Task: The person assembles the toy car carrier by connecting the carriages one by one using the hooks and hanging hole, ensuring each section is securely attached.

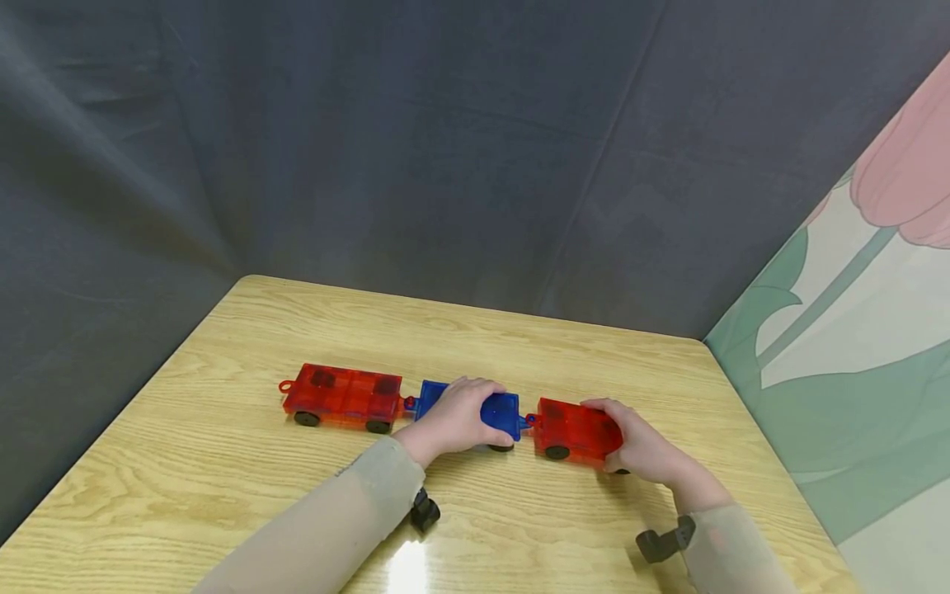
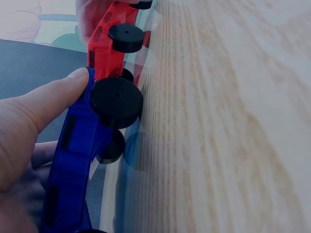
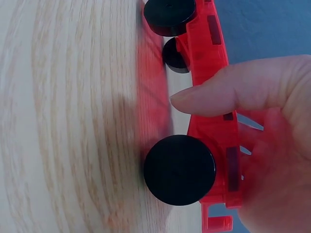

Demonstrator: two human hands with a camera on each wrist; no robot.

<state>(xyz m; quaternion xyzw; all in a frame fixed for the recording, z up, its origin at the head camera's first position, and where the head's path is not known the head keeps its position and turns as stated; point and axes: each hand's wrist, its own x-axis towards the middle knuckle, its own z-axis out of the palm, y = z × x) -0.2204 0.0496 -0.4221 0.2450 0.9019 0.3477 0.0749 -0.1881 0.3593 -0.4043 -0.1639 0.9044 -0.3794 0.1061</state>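
Three toy wagons with black wheels stand in a row on the table, hooked end to end. My left hand (image 1: 458, 419) grips the blue wagon (image 1: 501, 414) in the middle, its thumb along the near side. With my right hand (image 1: 644, 444) I hold the right red wagon (image 1: 576, 429) across its far end; in the right wrist view the thumb lies over the side of this red wagon (image 3: 209, 48) between two wheels. The left red wagon (image 1: 345, 394), longer looking, joins the blue one and has a ring at its free end. My left palm covers part of the blue wagon.
The wood-grain table (image 1: 297, 511) ends at a dark curtain (image 1: 416, 165) behind and to the left. A flower-printed panel (image 1: 853, 330) borders it on the right. Each wrist wears a black camera mount.
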